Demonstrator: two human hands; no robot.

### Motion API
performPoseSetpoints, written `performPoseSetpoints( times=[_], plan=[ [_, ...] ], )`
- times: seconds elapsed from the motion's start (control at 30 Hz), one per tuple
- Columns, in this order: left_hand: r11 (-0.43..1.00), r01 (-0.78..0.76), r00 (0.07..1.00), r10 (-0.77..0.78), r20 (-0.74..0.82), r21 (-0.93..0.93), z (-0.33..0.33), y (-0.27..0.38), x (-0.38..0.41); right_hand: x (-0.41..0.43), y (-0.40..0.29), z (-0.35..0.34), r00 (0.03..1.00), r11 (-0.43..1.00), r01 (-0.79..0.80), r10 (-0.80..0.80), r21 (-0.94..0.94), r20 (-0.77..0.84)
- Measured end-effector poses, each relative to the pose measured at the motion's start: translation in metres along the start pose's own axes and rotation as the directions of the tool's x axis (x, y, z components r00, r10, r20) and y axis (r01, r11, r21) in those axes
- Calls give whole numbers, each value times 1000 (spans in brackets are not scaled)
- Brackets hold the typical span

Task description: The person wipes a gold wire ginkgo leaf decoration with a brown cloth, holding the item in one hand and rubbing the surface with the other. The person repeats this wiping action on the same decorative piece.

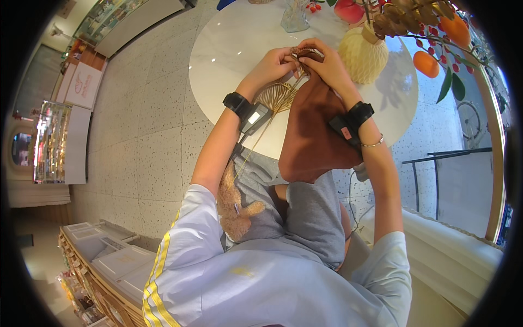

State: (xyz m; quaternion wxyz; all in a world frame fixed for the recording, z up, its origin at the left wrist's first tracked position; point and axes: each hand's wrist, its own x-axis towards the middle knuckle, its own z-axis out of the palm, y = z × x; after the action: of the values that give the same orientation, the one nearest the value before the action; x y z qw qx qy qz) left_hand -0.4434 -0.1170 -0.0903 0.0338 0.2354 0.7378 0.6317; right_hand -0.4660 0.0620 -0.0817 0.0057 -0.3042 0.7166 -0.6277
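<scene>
Both my hands meet above the far half of a round white table (224,61). My left hand (274,67) has its fingertips pinched at small gold-coloured wirework. My right hand (329,67) grips the gathered top of a brown cloth piece (312,122), which hangs down over the table edge towards my lap. Fingers hide much of what lies between them. Below my left hand is a gold openwork leaf-shaped ornament (276,96). A thin yellow strand (255,145) runs from near it down towards a tan plush toy (235,204) on my lap.
A cream textured vase (363,55) with berry branches and orange fruit (426,64) stands right of my hands. Behind them is a clear glass vase (295,18). Black devices are strapped to both wrists. A white cabinet (126,261) stands at lower left, a white curtain (441,245) at right.
</scene>
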Motion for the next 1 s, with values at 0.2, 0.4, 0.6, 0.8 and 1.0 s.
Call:
performPoseSetpoints(
  times=[0.2, 0.4, 0.6, 0.8, 1.0],
  plan=[
    [996, 84, 995, -85, 57, 13, -5, 1, 1, 0, 5, -2, 995, 995, -95, 95, -6, 15],
    [981, 88, 996, -88, 5, -174, -6, 4, 1, 2, 4, -3, 992, 998, 23, -31, -65, -125],
    [951, 99, 950, -177, -256, -292, -16, 8, -6, 5, 0, -1, 950, 977, 157, -189, -142, -249],
    [857, 254, 963, -267, 36, -448, -13, 9, -3, 4, -5, -3, 973, 924, 210, -167, 320, -157],
    [633, 405, 914, -296, 278, -660, -4, 3, 1, 4, -6, 0, 985, 945, 174, -169, 275, -40]
  ],
)
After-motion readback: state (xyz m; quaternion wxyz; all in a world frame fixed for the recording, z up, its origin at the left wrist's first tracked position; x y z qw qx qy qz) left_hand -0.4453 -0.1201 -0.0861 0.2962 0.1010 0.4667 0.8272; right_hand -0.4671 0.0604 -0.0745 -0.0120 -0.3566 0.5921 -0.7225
